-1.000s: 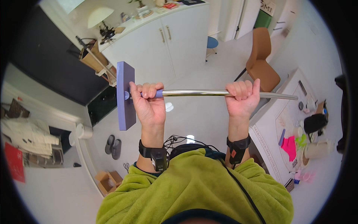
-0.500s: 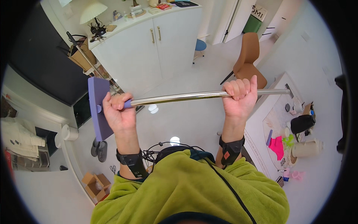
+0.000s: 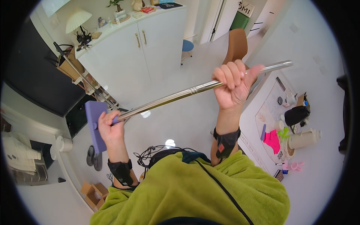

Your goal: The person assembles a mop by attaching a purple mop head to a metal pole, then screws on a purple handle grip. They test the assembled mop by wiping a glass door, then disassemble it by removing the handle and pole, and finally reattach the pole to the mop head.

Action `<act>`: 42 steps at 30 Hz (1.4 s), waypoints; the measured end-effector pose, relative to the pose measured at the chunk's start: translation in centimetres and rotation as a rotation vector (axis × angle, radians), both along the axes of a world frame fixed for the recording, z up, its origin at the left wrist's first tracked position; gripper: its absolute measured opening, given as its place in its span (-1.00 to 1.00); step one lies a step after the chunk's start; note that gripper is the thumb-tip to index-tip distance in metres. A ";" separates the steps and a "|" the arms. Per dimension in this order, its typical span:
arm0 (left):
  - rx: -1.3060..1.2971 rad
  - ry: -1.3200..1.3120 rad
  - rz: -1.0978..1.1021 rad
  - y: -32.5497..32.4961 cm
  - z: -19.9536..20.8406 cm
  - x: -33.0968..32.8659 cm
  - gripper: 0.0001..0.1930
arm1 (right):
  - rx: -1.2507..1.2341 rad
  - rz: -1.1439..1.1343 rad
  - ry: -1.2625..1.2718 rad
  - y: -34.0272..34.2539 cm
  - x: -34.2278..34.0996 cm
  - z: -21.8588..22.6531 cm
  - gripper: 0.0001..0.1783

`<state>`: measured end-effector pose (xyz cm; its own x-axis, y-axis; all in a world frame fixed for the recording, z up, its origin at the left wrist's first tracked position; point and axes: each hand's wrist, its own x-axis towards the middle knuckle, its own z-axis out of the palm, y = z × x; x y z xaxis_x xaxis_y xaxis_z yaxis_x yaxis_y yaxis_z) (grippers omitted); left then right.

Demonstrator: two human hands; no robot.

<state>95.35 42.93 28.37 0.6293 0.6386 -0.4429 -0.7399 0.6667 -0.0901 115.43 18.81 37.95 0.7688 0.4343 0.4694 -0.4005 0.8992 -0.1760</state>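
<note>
A mop with a shiny metal pole (image 3: 168,99) and a flat, rectangular purple head (image 3: 93,122) is held up across the front of me. My left hand (image 3: 112,132) is closed round the purple socket where the pole meets the head. Farther up the pole, my right hand (image 3: 231,88) wraps its fingers round the metal, thumb stretched along it. The pole slants, its head end low at the left and its bare end high at the right. Fingers cover parts of the pole and socket.
At the right a white table (image 3: 249,123) bears a pink cloth (image 3: 271,141), a beige jug (image 3: 304,139) and a black bag (image 3: 296,115). A brown chair (image 3: 237,44) stands behind. Ahead is a white cabinet (image 3: 120,56); slippers (image 3: 97,157) and a cardboard box (image 3: 93,195) lie at the left.
The mop has tilted: its head end dropped with my left hand, and its bare end rose with my right. The view has turned slightly, shifting the room leftward.
</note>
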 end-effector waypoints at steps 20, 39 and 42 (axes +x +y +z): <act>0.218 -0.248 0.168 3.0 -0.2 -4.1 -0.58 | -0.423 -0.233 -0.126 0.3 -0.8 -2.0 -0.69; 0.189 -0.229 0.215 4.1 -1.6 -7.1 -0.56 | -0.583 -0.228 -0.204 -0.3 -2.3 -1.3 -0.51; 0.218 -0.192 0.234 3.6 -1.0 -6.9 -0.56 | -0.355 -0.164 -0.106 0.1 -2.6 -1.9 -0.54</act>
<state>88.46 46.51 27.42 0.5136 0.8413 -0.1688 -0.8579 0.5003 -0.1168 112.81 18.93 36.01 0.7966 0.4593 0.3930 -0.2196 0.8256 -0.5197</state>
